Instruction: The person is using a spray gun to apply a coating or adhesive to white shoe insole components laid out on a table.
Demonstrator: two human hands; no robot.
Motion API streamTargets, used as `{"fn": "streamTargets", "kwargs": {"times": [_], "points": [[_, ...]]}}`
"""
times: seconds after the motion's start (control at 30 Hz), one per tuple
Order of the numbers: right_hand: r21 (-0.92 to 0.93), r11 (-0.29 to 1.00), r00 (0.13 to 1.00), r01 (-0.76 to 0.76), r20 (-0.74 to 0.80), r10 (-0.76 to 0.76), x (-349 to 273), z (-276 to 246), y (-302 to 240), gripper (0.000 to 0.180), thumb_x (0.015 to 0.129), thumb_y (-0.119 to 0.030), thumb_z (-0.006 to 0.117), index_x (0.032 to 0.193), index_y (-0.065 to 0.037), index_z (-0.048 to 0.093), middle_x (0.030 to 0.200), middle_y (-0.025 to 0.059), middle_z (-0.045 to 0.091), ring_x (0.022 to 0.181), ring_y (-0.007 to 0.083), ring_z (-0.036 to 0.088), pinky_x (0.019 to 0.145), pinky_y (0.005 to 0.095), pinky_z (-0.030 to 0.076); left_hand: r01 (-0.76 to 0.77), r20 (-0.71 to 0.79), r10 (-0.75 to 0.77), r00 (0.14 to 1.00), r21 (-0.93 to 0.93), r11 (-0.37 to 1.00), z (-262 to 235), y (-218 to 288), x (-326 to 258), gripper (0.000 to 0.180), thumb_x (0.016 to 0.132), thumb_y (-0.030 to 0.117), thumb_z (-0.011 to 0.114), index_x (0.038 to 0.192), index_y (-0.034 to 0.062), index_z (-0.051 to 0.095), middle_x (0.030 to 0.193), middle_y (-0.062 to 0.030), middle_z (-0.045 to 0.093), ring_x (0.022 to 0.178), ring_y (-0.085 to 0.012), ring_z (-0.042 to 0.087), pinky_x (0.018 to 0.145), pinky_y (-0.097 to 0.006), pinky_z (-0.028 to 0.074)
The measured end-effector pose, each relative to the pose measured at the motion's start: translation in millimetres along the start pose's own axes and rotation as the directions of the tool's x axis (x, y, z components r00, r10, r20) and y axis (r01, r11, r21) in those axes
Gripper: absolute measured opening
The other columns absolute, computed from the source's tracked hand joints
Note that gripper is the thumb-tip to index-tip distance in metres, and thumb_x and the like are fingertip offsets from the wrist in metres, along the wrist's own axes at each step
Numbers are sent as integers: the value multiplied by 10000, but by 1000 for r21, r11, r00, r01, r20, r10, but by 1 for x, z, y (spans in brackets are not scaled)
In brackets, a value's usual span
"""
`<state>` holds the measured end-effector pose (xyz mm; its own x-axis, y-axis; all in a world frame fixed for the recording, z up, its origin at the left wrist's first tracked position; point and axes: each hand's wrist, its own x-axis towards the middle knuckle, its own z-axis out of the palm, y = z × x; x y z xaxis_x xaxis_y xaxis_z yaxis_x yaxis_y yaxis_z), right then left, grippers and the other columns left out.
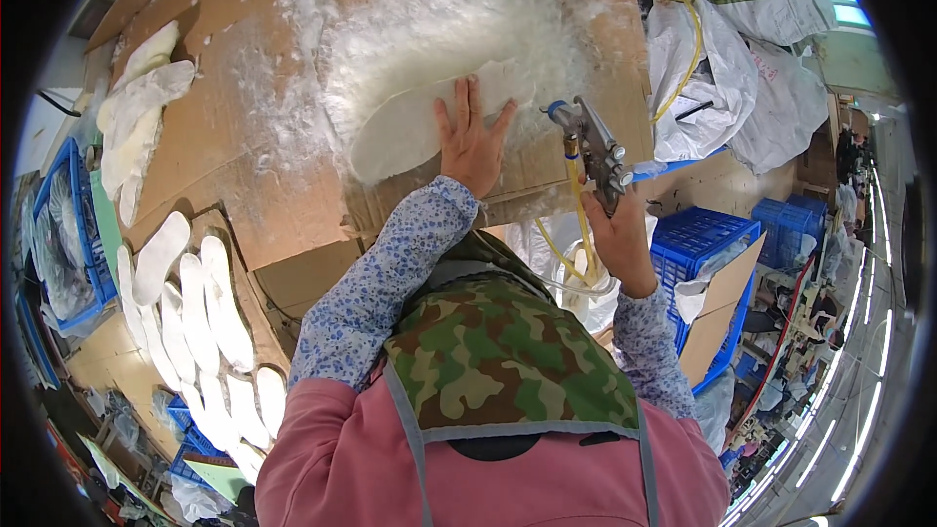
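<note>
Matt white insole (410,127) on rough, glue-crusted cardboard (264,185).

The left hand (472,141) covers the middle of the white sole piece (410,127). The right hand (617,239) hides the spray gun (595,146) handle in its grip. Far right, the room is too small and blurry to make out.
</note>
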<state>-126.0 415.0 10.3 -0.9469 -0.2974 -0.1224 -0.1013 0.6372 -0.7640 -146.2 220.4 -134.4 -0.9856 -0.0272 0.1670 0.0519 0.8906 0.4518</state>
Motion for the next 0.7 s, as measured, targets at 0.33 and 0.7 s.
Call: {"fn": "streamTargets", "kwargs": {"times": [0.33,0.7], "points": [[32,999,995,-9,96,6,-4,12,-21,262,898,-52,570,1131,31,482,951,234,634,872,430,605,748,420,472,15,-26,-17,1000,-76,997,-8,2,-9,574,802,99,591,1365,173,511,1547,-285,126,1458,-415,59,1113,-647,67],[53,998,982,27,184,-36,1,33,-27,285,900,-58,564,1162,4,470,952,236,624,872,428,597,745,422,467,135,-10,-135,991,-20,991,-47,-26,-60,602,841,110,588,1420,158,426,1525,-250,198,1446,-400,115,1102,-651,99]]}}
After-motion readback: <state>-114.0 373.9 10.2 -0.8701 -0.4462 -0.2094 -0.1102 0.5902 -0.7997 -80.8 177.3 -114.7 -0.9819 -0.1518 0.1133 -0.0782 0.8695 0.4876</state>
